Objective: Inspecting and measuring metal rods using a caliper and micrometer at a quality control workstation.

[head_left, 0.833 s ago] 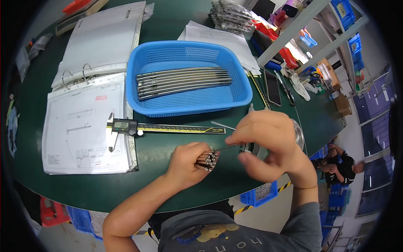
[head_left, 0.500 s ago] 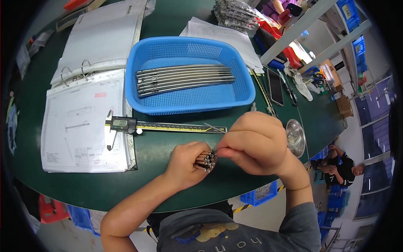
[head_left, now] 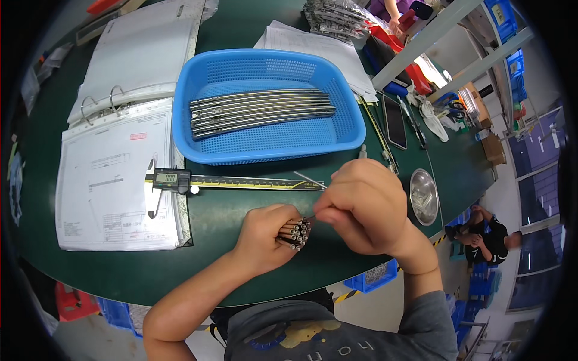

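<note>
Upper centre: blue basket (head_left: 271,154), caliper (head_left: 232,182) below | right: bowl (head_left: 423,175) | lower centre: left hand (head_left: 267,236) grips metal tubes (head_left: 296,233), ends facing right, lengths hidden | right hand (head_left: 368,206) pinches thin pin (head_left: 310,217)

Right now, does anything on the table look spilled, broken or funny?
Nothing looks spilled, broken or odd. Rods lie side by side in the blue basket, the left hand holds a metal bundle, and the caliper just overlaps the open binder.
</note>
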`<state>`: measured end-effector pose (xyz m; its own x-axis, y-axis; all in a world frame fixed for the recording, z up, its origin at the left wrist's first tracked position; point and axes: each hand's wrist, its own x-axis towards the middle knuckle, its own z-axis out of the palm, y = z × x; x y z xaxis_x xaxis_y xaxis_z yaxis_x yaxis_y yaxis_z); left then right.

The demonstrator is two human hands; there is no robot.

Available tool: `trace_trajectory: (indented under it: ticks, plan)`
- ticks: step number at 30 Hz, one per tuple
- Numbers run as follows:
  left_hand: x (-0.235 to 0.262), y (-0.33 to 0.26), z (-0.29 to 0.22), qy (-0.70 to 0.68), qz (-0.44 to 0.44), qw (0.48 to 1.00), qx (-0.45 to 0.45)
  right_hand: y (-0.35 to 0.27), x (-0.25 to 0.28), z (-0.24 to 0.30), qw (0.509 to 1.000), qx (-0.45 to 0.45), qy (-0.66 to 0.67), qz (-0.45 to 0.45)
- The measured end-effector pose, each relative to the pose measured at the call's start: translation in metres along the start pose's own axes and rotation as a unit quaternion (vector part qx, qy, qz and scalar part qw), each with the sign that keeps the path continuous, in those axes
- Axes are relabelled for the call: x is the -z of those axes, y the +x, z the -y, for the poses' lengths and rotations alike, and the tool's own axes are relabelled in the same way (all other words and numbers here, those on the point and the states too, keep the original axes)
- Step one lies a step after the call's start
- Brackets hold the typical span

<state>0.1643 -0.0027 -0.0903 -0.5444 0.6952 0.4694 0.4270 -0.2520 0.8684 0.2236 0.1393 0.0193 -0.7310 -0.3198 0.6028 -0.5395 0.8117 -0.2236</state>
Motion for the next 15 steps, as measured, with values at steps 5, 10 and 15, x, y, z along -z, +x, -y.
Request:
trace_trajectory:
  ticks: [5, 10, 15]
  plan:
    - [0.0041, 0.0008, -0.0027, 0.005, 0.018, 1.000, 0.001, -0.0003, -0.0009, 0.0045, 0.999, 0.035, 0.011, -0.039]
    - [0.0013, -0.0007, 0.0001, -0.004, 0.003, 1.000, -0.002, -0.0048, -0.0045, -0.0021, 0.999, 0.001, 0.044, -0.011]
    - [0.0057, 0.0007, -0.0027, 0.009, 0.019, 1.000, 0.010, -0.0041, -0.0047, 0.0000, 0.999, 0.010, 0.044, -0.007]
